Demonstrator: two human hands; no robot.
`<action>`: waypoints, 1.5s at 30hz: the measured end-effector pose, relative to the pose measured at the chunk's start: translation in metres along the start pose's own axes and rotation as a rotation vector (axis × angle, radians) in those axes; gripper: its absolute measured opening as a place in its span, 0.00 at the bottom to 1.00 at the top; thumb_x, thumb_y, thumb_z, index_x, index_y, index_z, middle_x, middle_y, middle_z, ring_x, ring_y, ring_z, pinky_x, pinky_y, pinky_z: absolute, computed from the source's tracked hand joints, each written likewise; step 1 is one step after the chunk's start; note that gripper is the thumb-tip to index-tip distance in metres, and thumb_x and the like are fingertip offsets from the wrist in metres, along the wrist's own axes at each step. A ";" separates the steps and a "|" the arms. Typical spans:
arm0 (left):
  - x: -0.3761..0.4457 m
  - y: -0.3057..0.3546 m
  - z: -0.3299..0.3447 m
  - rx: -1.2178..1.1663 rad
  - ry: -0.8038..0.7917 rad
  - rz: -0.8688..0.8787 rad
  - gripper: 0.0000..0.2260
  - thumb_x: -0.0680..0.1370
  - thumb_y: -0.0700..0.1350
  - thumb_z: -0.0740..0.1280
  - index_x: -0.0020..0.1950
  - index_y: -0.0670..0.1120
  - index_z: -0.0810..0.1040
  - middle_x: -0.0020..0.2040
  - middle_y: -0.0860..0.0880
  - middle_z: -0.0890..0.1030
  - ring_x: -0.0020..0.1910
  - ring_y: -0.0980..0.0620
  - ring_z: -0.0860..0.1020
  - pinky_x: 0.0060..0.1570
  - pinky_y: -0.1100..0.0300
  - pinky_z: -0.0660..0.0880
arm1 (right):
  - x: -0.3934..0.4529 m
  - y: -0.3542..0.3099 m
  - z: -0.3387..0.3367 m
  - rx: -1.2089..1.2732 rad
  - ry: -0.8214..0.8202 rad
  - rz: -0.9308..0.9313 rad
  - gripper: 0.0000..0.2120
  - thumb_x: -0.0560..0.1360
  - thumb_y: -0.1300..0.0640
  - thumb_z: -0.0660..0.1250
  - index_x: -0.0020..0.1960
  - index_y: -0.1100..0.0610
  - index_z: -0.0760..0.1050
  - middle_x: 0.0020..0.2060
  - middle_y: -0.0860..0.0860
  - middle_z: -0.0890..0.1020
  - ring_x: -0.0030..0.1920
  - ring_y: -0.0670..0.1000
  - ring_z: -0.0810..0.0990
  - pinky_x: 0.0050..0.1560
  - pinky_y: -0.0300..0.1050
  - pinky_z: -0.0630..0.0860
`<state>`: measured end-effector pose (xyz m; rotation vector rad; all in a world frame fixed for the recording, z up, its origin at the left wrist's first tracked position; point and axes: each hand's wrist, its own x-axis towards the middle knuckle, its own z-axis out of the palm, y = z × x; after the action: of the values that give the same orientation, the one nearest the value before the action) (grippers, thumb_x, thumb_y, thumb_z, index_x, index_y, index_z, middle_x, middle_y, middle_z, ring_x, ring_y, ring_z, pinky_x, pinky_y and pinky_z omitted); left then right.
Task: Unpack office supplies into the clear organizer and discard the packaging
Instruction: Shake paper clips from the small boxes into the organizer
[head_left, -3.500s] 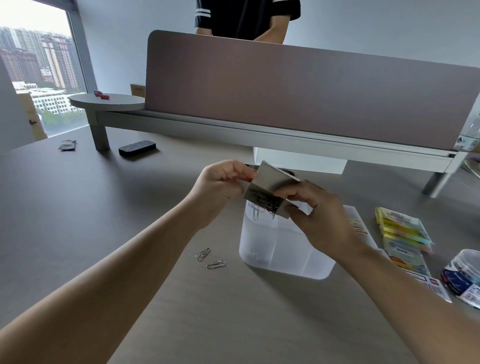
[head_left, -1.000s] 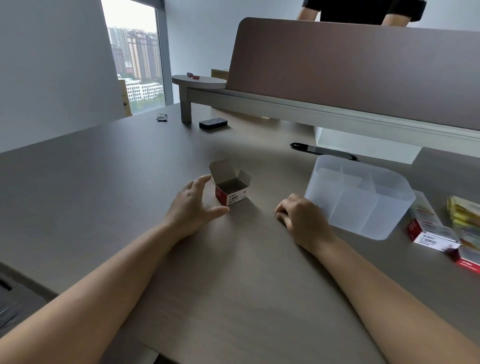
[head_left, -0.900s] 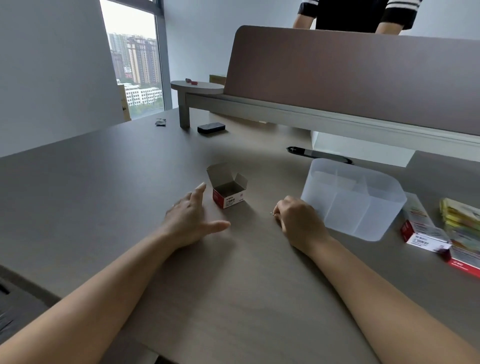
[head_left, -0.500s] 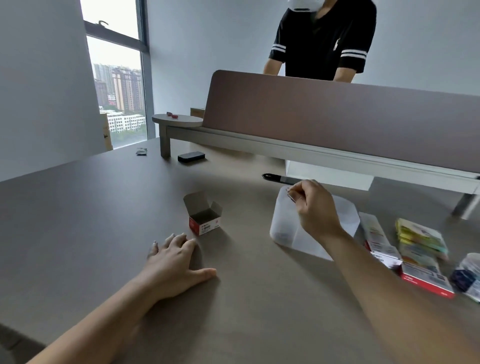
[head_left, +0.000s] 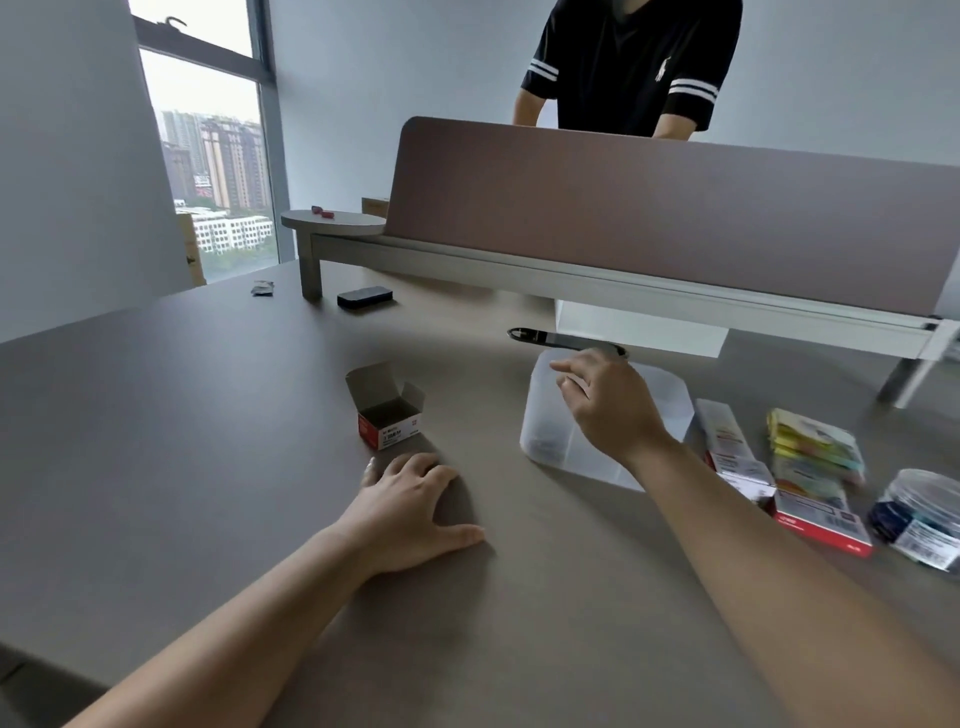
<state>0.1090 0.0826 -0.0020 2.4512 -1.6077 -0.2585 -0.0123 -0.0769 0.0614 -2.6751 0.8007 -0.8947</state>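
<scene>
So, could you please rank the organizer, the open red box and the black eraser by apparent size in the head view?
1. Organizer, though the right hand hides part.
2. Red box.
3. Eraser; it lies farther away, so this last ranking is unsure.

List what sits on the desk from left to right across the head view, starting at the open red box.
open red box → clear organizer → long red-and-white pack → sticky-note packs → clear round tub
</scene>
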 end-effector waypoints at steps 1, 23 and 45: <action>0.001 0.005 0.001 -0.003 0.009 0.022 0.32 0.72 0.65 0.59 0.71 0.52 0.58 0.74 0.51 0.57 0.74 0.50 0.52 0.72 0.50 0.47 | -0.009 0.002 -0.005 -0.014 0.037 -0.019 0.15 0.76 0.62 0.57 0.61 0.61 0.73 0.59 0.58 0.77 0.61 0.55 0.72 0.61 0.41 0.63; 0.051 0.135 0.037 -0.073 0.072 0.318 0.26 0.72 0.58 0.64 0.67 0.50 0.66 0.68 0.49 0.68 0.67 0.48 0.63 0.65 0.55 0.60 | -0.092 0.142 -0.052 -0.282 -0.145 0.304 0.18 0.75 0.54 0.60 0.64 0.55 0.69 0.65 0.55 0.71 0.67 0.56 0.65 0.66 0.49 0.58; 0.050 0.128 0.030 -0.839 0.055 0.435 0.16 0.68 0.35 0.71 0.45 0.55 0.73 0.43 0.57 0.78 0.38 0.69 0.77 0.42 0.75 0.73 | -0.118 0.088 -0.057 0.423 -0.192 0.217 0.12 0.67 0.58 0.72 0.49 0.53 0.77 0.42 0.43 0.80 0.45 0.42 0.79 0.48 0.35 0.77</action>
<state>0.0082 -0.0149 0.0002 1.4449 -1.5282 -0.6276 -0.1634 -0.0858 0.0178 -2.2172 0.7426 -0.6551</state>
